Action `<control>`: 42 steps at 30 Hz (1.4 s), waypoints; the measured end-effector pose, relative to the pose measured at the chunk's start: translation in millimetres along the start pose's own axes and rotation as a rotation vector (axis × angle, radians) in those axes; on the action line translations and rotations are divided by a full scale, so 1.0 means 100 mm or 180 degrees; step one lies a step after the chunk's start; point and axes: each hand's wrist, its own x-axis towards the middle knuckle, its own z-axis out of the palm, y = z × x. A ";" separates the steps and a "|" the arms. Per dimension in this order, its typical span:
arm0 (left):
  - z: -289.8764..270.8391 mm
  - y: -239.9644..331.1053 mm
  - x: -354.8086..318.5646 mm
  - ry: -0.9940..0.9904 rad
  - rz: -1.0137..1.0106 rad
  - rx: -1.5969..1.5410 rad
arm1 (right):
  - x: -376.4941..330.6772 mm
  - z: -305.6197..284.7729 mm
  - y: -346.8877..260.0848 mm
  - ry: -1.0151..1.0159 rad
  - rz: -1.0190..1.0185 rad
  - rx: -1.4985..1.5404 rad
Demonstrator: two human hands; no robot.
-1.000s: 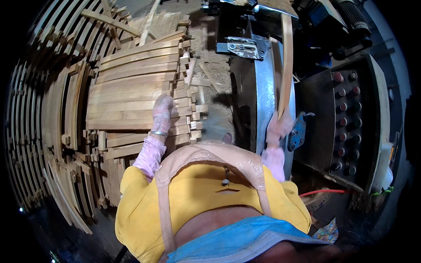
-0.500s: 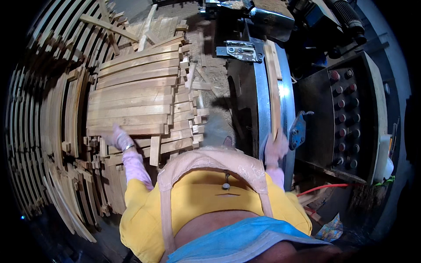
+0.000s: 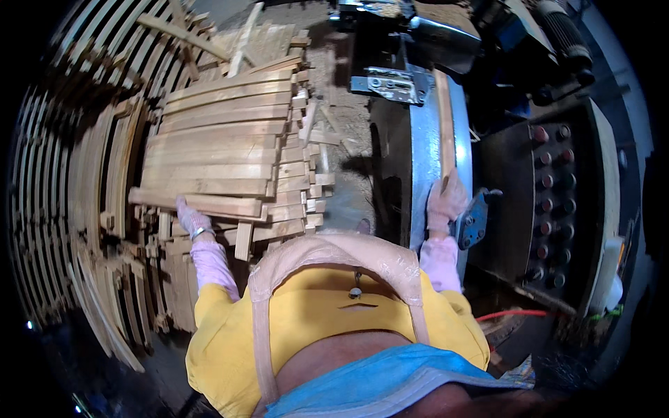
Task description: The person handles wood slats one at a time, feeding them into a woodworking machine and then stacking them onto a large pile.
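My left hand (image 3: 191, 216), in a pale glove, is closed on the nearest wooden slat (image 3: 237, 205) of a stack. That slat sits askew, its left end sticking out beyond the row of slats (image 3: 216, 155) behind it. On the right, my gloved right hand (image 3: 448, 198) grips the near end of a long, narrow wooden strip (image 3: 444, 125). The strip lies lengthwise on a shiny metal machine bed (image 3: 425, 157), and its far end runs in under the machine's head, where it is hidden.
A metal bracket (image 3: 390, 89) sits left of the strip. A blue metal fitting (image 3: 474, 219) is beside my right hand. Further right stands a control panel (image 3: 554, 202) with several buttons. More stacked slats (image 3: 94, 174) fill the left side. A red hose (image 3: 512, 314) lies low right.
My right hand has moved forward along the machine bed with the wooden strip. My left hand has closed on the nearest slat, which has shifted toward me and to the left.
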 end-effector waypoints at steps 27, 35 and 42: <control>1.84 -1.60 -1.95 -0.3262 -0.0530 0.1745 | -1.10 -1.33 0.04 -0.1263 0.1088 0.0260; 1.72 -1.15 -1.90 -0.2415 0.0508 0.1466 | 0.69 0.36 -0.12 -0.0229 0.0558 0.0185; 1.33 -0.71 -0.79 -0.0419 0.2569 0.2180 | 0.80 0.44 -0.33 -0.0850 0.0842 0.0056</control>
